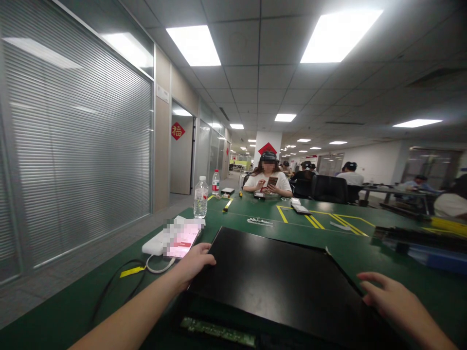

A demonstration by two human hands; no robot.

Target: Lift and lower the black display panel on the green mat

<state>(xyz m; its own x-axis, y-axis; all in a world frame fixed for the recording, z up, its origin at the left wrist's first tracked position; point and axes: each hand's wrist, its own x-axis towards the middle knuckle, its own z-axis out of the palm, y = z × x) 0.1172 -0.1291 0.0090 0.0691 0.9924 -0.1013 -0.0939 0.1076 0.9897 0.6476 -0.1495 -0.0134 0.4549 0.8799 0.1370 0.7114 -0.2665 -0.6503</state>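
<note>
Black panel (273,277) meets left fingers (208,260), grip unclear; right fingers (375,278) parted, contact uncertain.

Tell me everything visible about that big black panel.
The large, flat, black rectangular panel looks smooth, faintly glossy, plastic-like. It lies roughly level on the green table, a small pale bit at its far right corner. The left hand touches its left edge; the right hand is by its right edge, contact unclear. A green circuit-board strip lies along its near side.
</note>
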